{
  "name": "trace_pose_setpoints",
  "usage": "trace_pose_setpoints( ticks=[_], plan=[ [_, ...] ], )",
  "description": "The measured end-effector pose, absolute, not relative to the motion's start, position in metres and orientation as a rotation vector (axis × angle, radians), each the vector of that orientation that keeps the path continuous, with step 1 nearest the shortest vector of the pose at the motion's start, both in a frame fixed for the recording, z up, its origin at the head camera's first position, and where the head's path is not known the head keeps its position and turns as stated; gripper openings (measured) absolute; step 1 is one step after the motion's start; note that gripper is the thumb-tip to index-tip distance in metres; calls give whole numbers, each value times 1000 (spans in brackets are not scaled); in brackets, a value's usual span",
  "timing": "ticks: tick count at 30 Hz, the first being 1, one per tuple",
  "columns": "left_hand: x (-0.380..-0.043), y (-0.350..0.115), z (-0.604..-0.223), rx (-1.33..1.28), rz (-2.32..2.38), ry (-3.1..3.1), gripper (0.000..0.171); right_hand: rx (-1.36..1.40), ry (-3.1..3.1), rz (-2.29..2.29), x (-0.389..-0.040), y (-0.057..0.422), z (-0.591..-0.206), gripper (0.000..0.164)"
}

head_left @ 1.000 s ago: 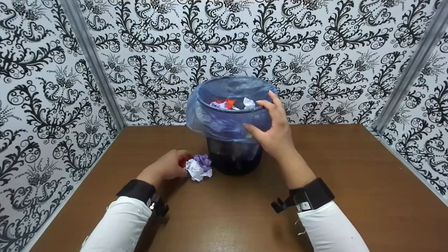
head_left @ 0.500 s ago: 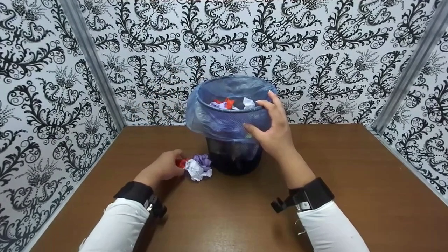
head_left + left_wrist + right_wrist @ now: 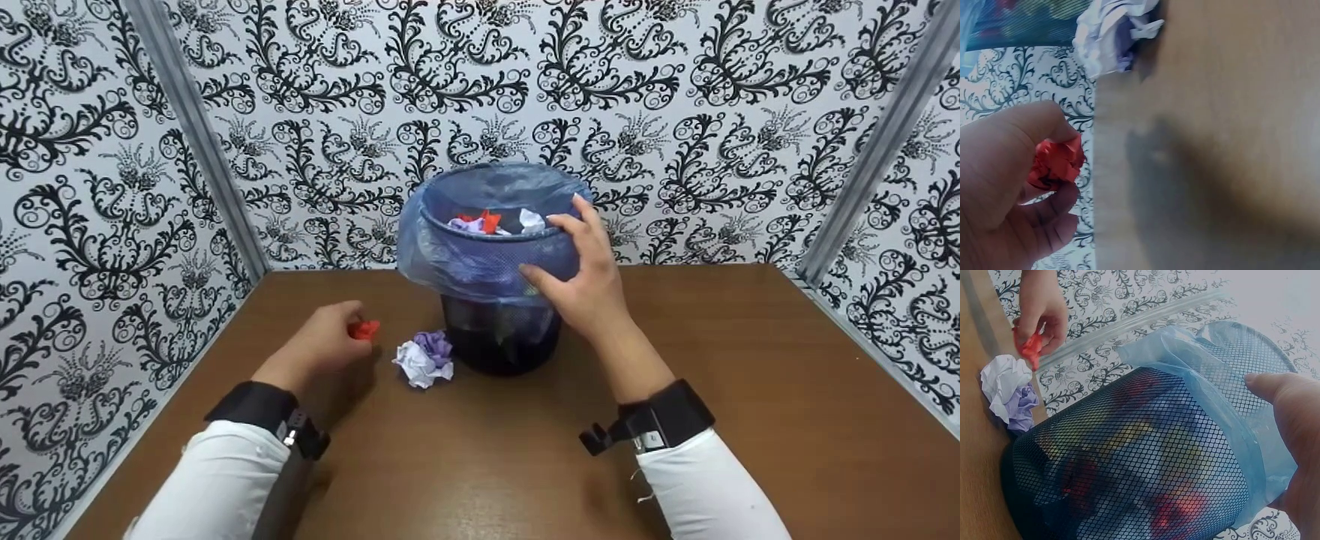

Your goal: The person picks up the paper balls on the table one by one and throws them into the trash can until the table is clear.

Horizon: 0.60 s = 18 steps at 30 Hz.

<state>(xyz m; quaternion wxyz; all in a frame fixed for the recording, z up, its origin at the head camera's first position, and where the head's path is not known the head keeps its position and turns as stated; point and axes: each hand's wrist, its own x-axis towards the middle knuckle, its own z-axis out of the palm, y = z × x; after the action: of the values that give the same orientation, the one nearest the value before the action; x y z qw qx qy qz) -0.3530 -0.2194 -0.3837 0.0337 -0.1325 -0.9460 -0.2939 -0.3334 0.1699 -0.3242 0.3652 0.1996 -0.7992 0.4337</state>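
My left hand (image 3: 324,337) pinches a red crumpled paper ball (image 3: 1058,163) between thumb and fingers, over the left part of the table. To its right, a white crumpled paper ball (image 3: 421,365) and a purple one (image 3: 433,346) lie against each other beside the wastebasket's base. The black mesh wastebasket (image 3: 1112,455) stands upright, with a translucent blue liner (image 3: 480,262) folded over its rim. My right hand (image 3: 589,277) holds the wastebasket at the right of its rim, thumb on the outside of the liner. Crumpled red, purple and white paper (image 3: 487,222) shows inside.
The brown table (image 3: 480,457) ends at patterned panels (image 3: 337,150) at the back and both sides. Grey metal posts (image 3: 199,142) stand at the back corners. Through the mesh, several coloured paper balls (image 3: 1179,512) show in the wastebasket.
My left hand has drawn the red paper ball leftward, away from the white and purple balls. My right hand has stayed on the wastebasket.
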Motion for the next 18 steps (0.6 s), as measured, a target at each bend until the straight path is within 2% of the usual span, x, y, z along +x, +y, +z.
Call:
trace_pose_setpoints(
  ticks=[8,18],
  plan=[
    [-357,-220,-333,-505,-911,-2769,17,514,-2066,1107,-334,170,-324,69],
    [-344,-184,-249,-579,-864,-2474,19,504,-2079,1105,-334,171,-325,71]
  ],
)
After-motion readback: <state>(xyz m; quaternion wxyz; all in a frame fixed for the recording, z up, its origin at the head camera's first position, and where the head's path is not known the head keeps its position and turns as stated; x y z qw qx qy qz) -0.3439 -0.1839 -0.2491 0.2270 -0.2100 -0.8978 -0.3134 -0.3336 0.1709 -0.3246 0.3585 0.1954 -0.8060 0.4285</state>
